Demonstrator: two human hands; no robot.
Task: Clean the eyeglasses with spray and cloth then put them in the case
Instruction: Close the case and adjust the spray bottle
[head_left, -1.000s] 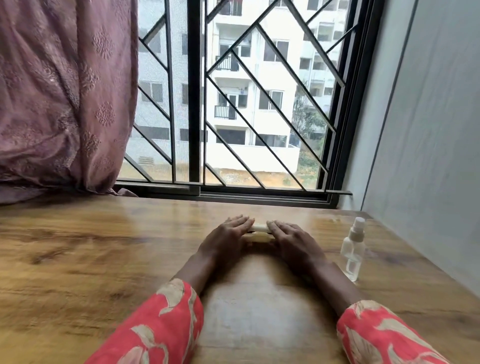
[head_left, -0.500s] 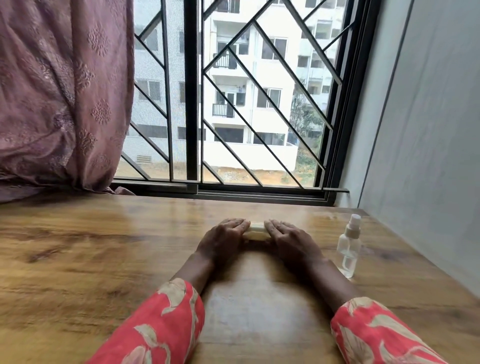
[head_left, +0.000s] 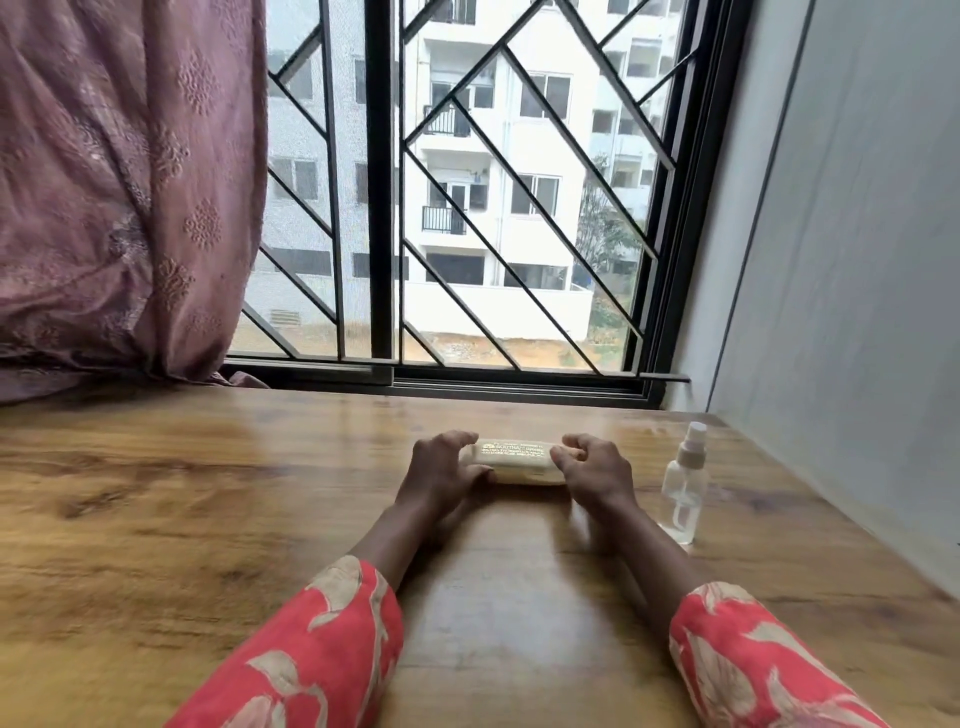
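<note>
Pale yellow oblong eyeglasses case (head_left: 517, 461), lid shut, gold print on top, lies flat on the wooden table (head_left: 182, 509), midway between both hands; left hand (head_left: 440, 474) grips its left end, fingers curled over the top edge, thumb against the front; right hand (head_left: 593, 473) grips the right end likewise, fingers hooked over the far side; both hands rest low on the table; eyeglasses and cloth not visible. Clear plastic spray bottle (head_left: 683, 487) with white nozzle stands upright just right of the right hand, apart from it. Red floral sleeves (head_left: 332, 654) cover both forearms; black-barred window (head_left: 467, 208) behind; mauve curtain (head_left: 124, 182) at left; grey wall (head_left: 857, 260) at right.
</note>
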